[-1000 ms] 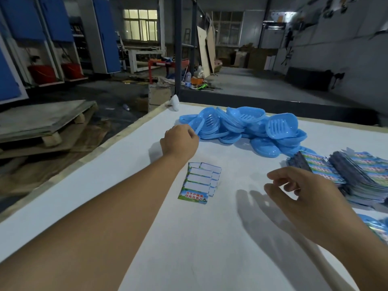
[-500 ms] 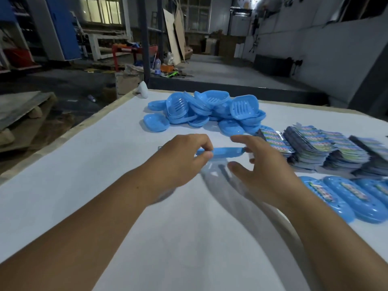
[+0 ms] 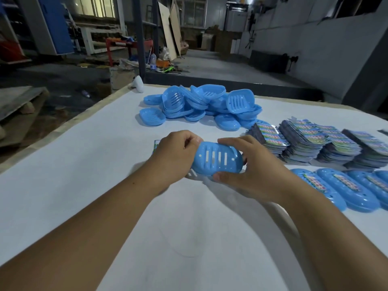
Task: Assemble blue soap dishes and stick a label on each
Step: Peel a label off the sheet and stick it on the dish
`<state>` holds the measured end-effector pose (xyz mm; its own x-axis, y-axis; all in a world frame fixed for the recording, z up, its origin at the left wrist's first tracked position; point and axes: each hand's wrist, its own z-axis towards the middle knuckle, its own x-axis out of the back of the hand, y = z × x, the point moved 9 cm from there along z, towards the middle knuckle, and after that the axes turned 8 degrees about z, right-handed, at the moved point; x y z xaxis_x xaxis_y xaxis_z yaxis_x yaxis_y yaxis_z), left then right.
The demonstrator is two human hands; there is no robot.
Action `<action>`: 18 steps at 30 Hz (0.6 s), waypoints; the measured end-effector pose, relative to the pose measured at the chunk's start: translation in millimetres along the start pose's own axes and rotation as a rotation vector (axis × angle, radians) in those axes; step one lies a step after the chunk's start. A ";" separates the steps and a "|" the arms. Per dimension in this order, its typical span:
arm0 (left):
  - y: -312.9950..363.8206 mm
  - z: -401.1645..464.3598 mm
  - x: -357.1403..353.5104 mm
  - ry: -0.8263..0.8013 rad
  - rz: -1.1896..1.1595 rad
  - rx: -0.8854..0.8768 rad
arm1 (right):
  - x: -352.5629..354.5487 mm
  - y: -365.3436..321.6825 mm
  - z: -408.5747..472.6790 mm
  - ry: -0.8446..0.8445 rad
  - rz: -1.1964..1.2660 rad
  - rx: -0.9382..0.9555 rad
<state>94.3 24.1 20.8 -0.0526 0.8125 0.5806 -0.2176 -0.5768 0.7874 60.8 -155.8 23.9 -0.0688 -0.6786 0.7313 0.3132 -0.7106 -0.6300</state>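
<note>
Above the white table (image 3: 105, 164), we are holding one blue soap dish (image 3: 217, 159) between both hands, slotted face toward us. Our left hand (image 3: 175, 154) is curling round its left end, our right hand (image 3: 249, 171) is gripping the right end, thumb under the near rim. It is looking light, stiff and rather slick, so we are judging the rims the safest hold.

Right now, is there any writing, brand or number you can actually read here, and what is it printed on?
None can be read.
Stacked labels: colourful print, too blurred.
Labels on the finished soap dishes: print too small.
Label sheet under the left hand: mostly hidden.
Soap dish held with the right hand: slots only, no text.
</note>
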 end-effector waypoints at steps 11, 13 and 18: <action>-29.0 -6.9 52.1 0.054 0.839 0.164 | -8.5 16.7 0.8 -0.073 -0.155 -0.109; -28.2 -8.7 49.8 0.034 0.825 0.144 | -9.0 16.2 0.1 -0.082 -0.147 -0.118; -30.5 -6.5 50.0 0.007 0.704 0.162 | -9.3 12.4 -2.2 -0.081 -0.094 -0.117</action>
<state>92.0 82.9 24.5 -0.1340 0.2433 0.9606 0.0175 -0.9687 0.2478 63.3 -158.7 8.8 -0.0143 -0.5941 0.8042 0.1965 -0.7903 -0.5804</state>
